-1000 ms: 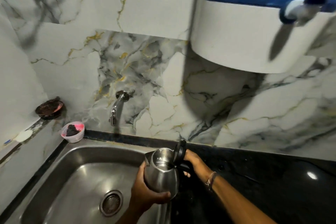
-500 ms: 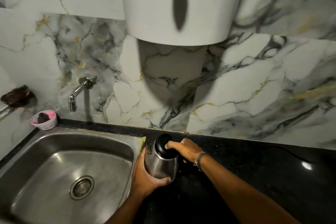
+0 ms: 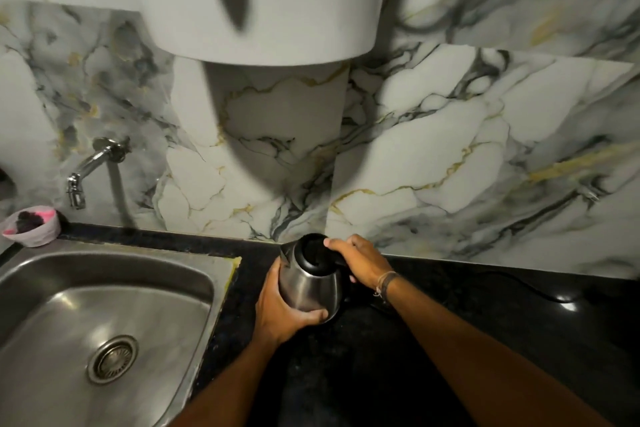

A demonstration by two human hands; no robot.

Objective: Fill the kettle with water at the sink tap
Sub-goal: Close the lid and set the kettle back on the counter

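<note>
Kettle [image 3: 310,282], steel body with a black lid, is over the dark countertop [image 3: 485,340], just to the right of the sink [image 3: 104,305], and held in both hands. From the head camera, the one view we have: the left hand [image 3: 280,308] is wrapped around the lower body, thumb curled across the front of the steel, while the right hand [image 3: 360,262] is clasped on the black handle, with its fingertips [image 3: 332,243] reaching onto the lid's edge. The lid looks down, closed over the mouth. Whether the base touches the counter I cannot tell; the left hand's thumb hides that edge.

Where does that leave the job? My read: the kettle is well apart from the tap [image 3: 91,166], which sticks out of the marble wall over the far-left part of the basin. No stream is visible from its spout, and the basin shows no running water. With the lid shut, nothing reveals the water level, so whether filling is finished or not yet begun cannot be settled from this view. A small pink-and-white bowl [image 3: 31,225] sits at the sink's back left corner, and a white appliance [image 3: 259,0] hangs on the wall above.

Writing? None readable: no brand on the kettle, no label on the white unit, nothing on the bowl.
</note>
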